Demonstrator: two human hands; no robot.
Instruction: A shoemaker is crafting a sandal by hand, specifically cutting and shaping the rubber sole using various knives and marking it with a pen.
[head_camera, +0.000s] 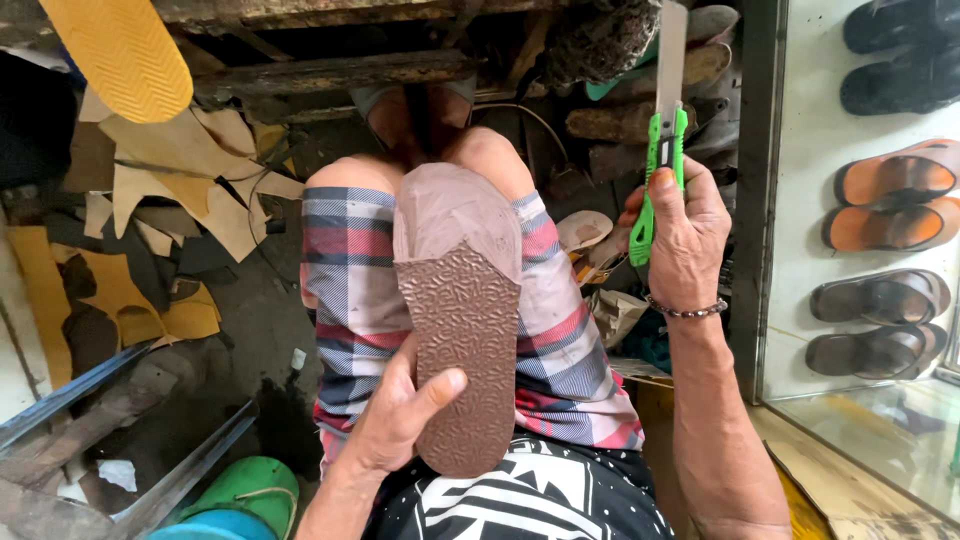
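Note:
A brown rubber shoe sole (462, 330) with an embossed pattern lies lengthwise between my knees, on my plaid shorts (560, 340). Its far end is smooth and paler. My left hand (400, 415) grips the sole near its lower end, thumb pressed on the patterned face. My right hand (685, 235) is raised to the right of the sole and holds a green utility knife (660, 150) upright, its long blade extended and pointing up, away from the sole.
Scraps of tan and yellow leather (190, 180) litter the floor at left, beside a yellow sole (125, 50) at the top left. A glass case at right holds several sandals (890, 200). Metal strips (180, 470) and a green sandal (245, 490) lie at lower left.

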